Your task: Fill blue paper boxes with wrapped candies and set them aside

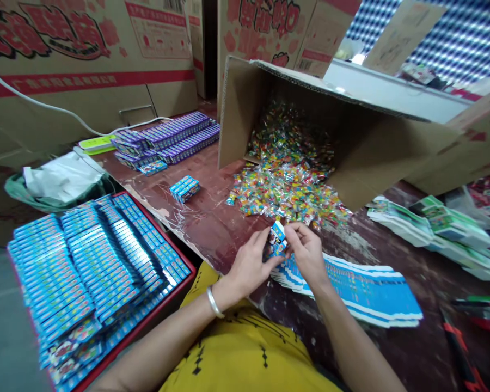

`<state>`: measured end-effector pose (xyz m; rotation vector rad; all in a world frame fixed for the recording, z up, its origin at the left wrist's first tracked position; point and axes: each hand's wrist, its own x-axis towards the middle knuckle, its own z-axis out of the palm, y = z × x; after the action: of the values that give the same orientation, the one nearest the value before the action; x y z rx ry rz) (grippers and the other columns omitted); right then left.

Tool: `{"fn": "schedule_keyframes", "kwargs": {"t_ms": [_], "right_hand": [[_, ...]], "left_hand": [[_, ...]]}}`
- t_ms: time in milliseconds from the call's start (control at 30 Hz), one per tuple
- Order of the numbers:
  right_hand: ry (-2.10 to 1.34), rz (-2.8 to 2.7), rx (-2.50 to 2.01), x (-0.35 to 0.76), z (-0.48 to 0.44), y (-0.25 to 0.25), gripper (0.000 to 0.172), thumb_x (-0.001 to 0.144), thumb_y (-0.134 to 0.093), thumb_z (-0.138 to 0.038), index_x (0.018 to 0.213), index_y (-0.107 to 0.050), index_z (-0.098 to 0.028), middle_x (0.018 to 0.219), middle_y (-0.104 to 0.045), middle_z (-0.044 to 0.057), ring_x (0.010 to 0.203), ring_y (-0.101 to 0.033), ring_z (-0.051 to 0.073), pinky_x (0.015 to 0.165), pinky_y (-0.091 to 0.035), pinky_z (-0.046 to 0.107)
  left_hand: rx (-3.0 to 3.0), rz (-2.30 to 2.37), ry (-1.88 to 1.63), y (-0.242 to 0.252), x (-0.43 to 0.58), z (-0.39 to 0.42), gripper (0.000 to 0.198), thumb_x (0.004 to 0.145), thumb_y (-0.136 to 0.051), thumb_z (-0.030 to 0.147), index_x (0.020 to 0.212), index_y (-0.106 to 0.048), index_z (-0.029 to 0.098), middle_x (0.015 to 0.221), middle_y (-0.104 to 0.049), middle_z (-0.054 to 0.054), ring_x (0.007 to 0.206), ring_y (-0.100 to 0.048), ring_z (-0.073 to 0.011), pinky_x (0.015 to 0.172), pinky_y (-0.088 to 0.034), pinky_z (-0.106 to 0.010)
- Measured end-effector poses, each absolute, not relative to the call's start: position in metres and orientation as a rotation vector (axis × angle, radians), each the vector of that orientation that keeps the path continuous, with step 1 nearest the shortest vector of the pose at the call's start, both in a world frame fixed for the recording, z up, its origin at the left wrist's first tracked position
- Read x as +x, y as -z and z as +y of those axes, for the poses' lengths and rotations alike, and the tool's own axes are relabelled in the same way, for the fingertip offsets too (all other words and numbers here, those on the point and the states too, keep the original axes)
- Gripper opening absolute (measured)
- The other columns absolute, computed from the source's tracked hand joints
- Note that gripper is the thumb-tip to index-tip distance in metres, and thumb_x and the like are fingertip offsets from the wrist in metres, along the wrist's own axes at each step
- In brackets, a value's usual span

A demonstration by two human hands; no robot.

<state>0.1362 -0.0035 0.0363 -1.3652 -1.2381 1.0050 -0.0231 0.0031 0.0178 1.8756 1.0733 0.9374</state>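
Small blue printed cardboard box (pixel 277 238): one only, held just above the near edge of the table, between the two hands; the left hand (pixel 249 267), with one silver bangle (pixel 214 302) at its wrist, pinches the box's left side with curled fingers, and the right hand (pixel 309 254) grips its right side with thumb and fingertips; its long axis stands roughly upright, the upper end leaning slightly far and right; I cannot tell whether an end is open.

Just beneath the hands lies one fanned stack of flat blue carton blanks (pixel 367 294), too many to count; farther off, one large brown cardboard carton (pixel 363 147) lies tipped on its side, spilling a heap of bright sweets in clear wrappers (pixel 288 182).

To the left, one red-rimmed tray (pixel 188 270) is packed with rows of blue boxes beyond counting; far left lie rows of purple boxes (pixel 171 136); a stack of green-and-white flat blanks (pixel 436 226) sits on the right.

The surface is a worn, scuffed brown table (pixel 212 220); tall printed cardboard cartons (pixel 85 60) wall the far side.
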Motion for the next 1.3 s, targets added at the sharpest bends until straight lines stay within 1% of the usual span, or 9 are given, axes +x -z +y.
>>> {"fn": "schedule_keyframes", "kwargs": {"t_ms": [167, 400, 600, 700, 833, 900, 1033, 1133, 1300], "right_hand": [[-1.211, -1.54, -1.191, 0.138, -0.022, -0.047, 0.038, 0.09, -0.057, -0.044, 0.123, -0.055, -0.024, 0.073, -0.058, -0.002, 0.058, -0.054, 0.012, 0.053, -0.045, 0.023], [-1.625, -1.889, -1.221, 0.15, -0.02, -0.069, 0.02, 0.083, -0.066, -0.04, 0.089, -0.063, -0.021, 0.065, -0.062, -0.002, 0.052, -0.06, 0.014, 0.051, -0.047, 0.024], [-1.137, -1.401, -1.296, 0.139, -0.021, -0.049, 0.039, 0.077, -0.073, -0.037, 0.111, -0.06, -0.022, 0.093, -0.067, 0.004, 0.084, -0.064, 0.018, 0.067, -0.051, 0.026], [-1.063, -1.394, -1.334, 0.124, -0.027, -0.034, 0.022, 0.08, -0.069, -0.039, 0.087, -0.066, -0.018, 0.081, -0.064, 0.002, 0.074, -0.059, 0.016, 0.062, -0.047, 0.025], [-0.829, -1.292, -1.426, 0.108, -0.03, -0.022, 0.031, 0.085, -0.063, -0.038, 0.064, -0.06, -0.017, 0.058, -0.052, -0.003, 0.056, -0.047, 0.011, 0.053, -0.038, 0.023], [-0.809, -1.216, -1.381, 0.102, -0.029, -0.018, 0.02, 0.086, -0.062, -0.037, 0.084, -0.068, -0.018, 0.069, -0.06, -0.001, 0.064, -0.054, 0.013, 0.06, -0.044, 0.025], [-0.791, -1.126, -1.287, 0.096, -0.027, -0.01, 0.042, 0.085, -0.065, -0.033, 0.125, -0.06, -0.023, 0.095, -0.068, 0.004, 0.079, -0.063, 0.017, 0.072, -0.051, 0.03], [-0.721, -1.183, -1.302, 0.099, -0.026, -0.006, 0.033, 0.084, -0.066, -0.032, 0.115, -0.065, -0.022, 0.091, -0.068, 0.004, 0.074, -0.063, 0.016, 0.068, -0.05, 0.029], [-0.601, -1.318, -1.291, 0.107, -0.027, -0.008, 0.012, 0.087, -0.062, -0.03, 0.08, -0.065, -0.02, 0.084, -0.063, 0.003, 0.08, -0.061, 0.017, 0.075, -0.048, 0.031]], "left_hand": [[1.391, 0.633, -0.728, -0.033, -0.048, 0.017, 0.056, 0.082, -0.066, 0.039, 0.131, -0.055, 0.014, 0.115, -0.065, -0.011, 0.109, -0.059, -0.0264, 0.094, -0.046, -0.037], [1.315, 0.55, -0.501, -0.03, -0.064, 0.013, 0.036, 0.08, -0.068, 0.039, 0.104, -0.07, 0.012, 0.082, -0.066, -0.003, 0.069, -0.056, -0.0131, 0.064, -0.044, -0.023], [1.191, 0.8, -0.872, -0.026, -0.052, 0.002, 0.032, 0.081, -0.068, 0.039, 0.1, -0.073, 0.014, 0.09, -0.069, -0.005, 0.079, -0.06, -0.0165, 0.07, -0.046, -0.025], [1.08, 0.898, -1.055, -0.022, -0.04, -0.006, 0.027, 0.078, -0.071, 0.036, 0.091, -0.073, 0.013, 0.088, -0.07, -0.006, 0.081, -0.061, -0.0174, 0.074, -0.048, -0.026], [1.03, 1.01, -1.203, -0.017, -0.029, -0.015, 0.027, 0.076, -0.073, 0.031, 0.097, -0.068, 0.014, 0.083, -0.069, -0.004, 0.073, -0.062, -0.014, 0.07, -0.051, -0.024], [1.031, 1.024, -1.282, -0.018, -0.029, -0.017, 0.043, 0.077, -0.072, 0.027, 0.116, -0.059, 0.018, 0.087, -0.068, -0.003, 0.075, -0.064, -0.0138, 0.07, -0.052, -0.024], [1.15, 0.965, -1.213, -0.021, -0.035, -0.018, 0.051, 0.083, -0.065, 0.025, 0.131, -0.05, 0.024, 0.113, -0.066, -0.006, 0.091, -0.066, -0.0166, 0.079, -0.053, -0.027], [1.216, 0.861, -1.095, -0.024, -0.043, -0.015, 0.044, 0.084, -0.062, 0.024, 0.127, -0.054, 0.021, 0.12, -0.063, -0.007, 0.098, -0.064, -0.018, 0.084, -0.052, -0.028], [1.229, 0.742, -0.936, -0.028, -0.05, -0.012, 0.031, 0.082, -0.064, 0.018, 0.112, -0.057, 0.017, 0.103, -0.065, -0.005, 0.09, -0.063, -0.0166, 0.079, -0.052, -0.027]]}}
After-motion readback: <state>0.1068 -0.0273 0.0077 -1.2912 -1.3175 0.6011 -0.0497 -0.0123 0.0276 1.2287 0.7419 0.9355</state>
